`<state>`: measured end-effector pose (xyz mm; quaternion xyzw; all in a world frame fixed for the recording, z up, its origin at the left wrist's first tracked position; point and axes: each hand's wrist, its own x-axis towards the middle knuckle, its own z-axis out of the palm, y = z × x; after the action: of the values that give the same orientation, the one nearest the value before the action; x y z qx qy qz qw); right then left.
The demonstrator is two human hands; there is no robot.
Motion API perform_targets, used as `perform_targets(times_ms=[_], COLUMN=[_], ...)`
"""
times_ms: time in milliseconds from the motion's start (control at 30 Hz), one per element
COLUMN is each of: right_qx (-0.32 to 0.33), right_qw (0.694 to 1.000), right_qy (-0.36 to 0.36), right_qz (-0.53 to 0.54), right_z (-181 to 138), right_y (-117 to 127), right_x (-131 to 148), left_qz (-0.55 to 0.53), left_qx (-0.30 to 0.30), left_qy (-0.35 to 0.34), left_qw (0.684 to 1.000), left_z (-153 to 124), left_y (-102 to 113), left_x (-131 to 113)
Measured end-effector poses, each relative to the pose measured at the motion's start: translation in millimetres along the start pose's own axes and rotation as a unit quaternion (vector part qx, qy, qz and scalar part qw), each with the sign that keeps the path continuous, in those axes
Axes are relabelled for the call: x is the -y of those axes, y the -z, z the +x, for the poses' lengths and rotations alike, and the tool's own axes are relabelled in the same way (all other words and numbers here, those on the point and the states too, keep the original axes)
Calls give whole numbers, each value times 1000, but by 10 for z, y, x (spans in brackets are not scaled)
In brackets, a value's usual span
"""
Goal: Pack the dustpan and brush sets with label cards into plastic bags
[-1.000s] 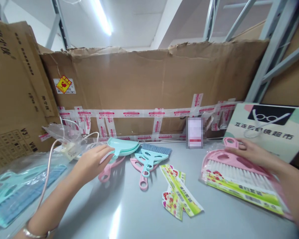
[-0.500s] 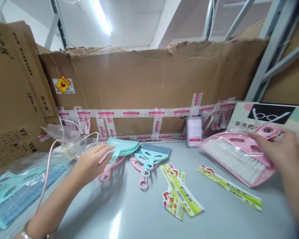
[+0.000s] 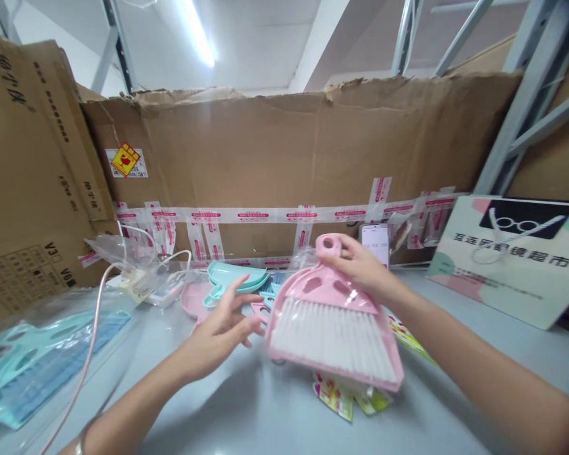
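A pink brush and dustpan set (image 3: pixel 332 316) with white bristles, in clear plastic, hangs above the middle of the table. My right hand (image 3: pixel 355 262) grips it by the handle at its top. Just left of the set, my left hand (image 3: pixel 225 322) is empty with its fingers apart, not touching it. Behind the left hand lie turquoise dustpans (image 3: pixel 237 278) and a pink dustpan (image 3: pixel 194 300). The loose brushes (image 3: pixel 268 294) are mostly hidden by the held set. Printed green and yellow cards (image 3: pixel 334 398) lie partly under it.
A bagged turquoise brush set (image 3: pixel 52 366) lies at the left, with a pale cable (image 3: pixel 95 316) crossing in front. A power strip (image 3: pixel 164 294) sits behind. A phone (image 3: pixel 375 243) leans on the cardboard wall (image 3: pixel 246 158). At the right stands a printed paper bag (image 3: pixel 507 265).
My right hand has carried the pink brush and dustpan set from the right side to the middle. My left hand has moved right and forward off the turquoise dustpans, its fingers spreading.
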<state>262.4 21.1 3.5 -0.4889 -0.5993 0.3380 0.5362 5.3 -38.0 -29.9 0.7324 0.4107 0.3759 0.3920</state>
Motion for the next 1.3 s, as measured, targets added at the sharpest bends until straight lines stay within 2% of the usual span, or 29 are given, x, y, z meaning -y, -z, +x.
perform_targets(times_ms=[33, 100, 167, 200, 267, 333, 367, 400, 467, 533, 667, 733, 800, 900, 967, 1100, 1167, 1233, 1300], right_qx=[59, 142, 180, 162, 52, -58, -69, -51, 18, 45, -7, -11, 37, 148, 186, 192, 178, 152, 113], right_qw=[998, 987, 981, 982, 982, 952, 937, 929, 931, 945, 977, 991, 999, 978, 963, 956, 959, 962, 962], right_qy=[25, 49, 66, 91, 178, 281, 316, 331, 309, 253, 158, 103, 29, -69, -99, -105, -98, -96, -99], right_qz=[19, 47, 40, 20, -45, -107, -133, -156, -191, -201, -144, -87, 1, 129, 170, 193, 197, 207, 229], right_z=[-28, -79, -117, -135, -185, -270, -325, -383, -491, -558, -552, -524, -511, -528, -545, -521, -469, -404, -343], right_y=[-190, -505, -695, -738, -737, -662, -616, -573, -511, -481, -463, -458, -459, -474, -479, -412, -341, -263, -200], right_x=[57, 161, 233, 252, 249, 196, 153, 103, -9, -122, -281, -314, -322, -312, -300, -277, -272, -272, -273], left_qz=[-39, -79, -109, -128, -160, -180, -189, -200, -223, -248, -264, -243, -214, -184, -170, -145, -95, 6, 59], left_qx=[13, -7, -40, -53, -85, -143, -173, -200, -238, -253, -249, -268, -294, -299, -294, -319, -385, -467, -498], left_qy=[22, 33, 25, 21, 21, 33, 41, 48, 55, 50, 37, 29, 20, 12, 11, 0, -16, -39, -37], left_qw=[999, 996, 993, 990, 983, 973, 966, 958, 944, 934, 931, 932, 931, 936, 941, 936, 918, 883, 864], left_z=[-8, -13, -2, 9, 36, 68, 84, 98, 122, 135, 128, 114, 104, 109, 131, 207, 248, 282, 301], left_y=[-36, -57, -25, 1, 53, 85, 88, 82, 45, -17, -137, -156, -138, -65, 7, 282, 515, 774, 977], left_x=[9, 23, 25, 24, 26, 40, 52, 65, 92, 121, 206, 256, 290, 288, 254, 202, 232, 304, 386])
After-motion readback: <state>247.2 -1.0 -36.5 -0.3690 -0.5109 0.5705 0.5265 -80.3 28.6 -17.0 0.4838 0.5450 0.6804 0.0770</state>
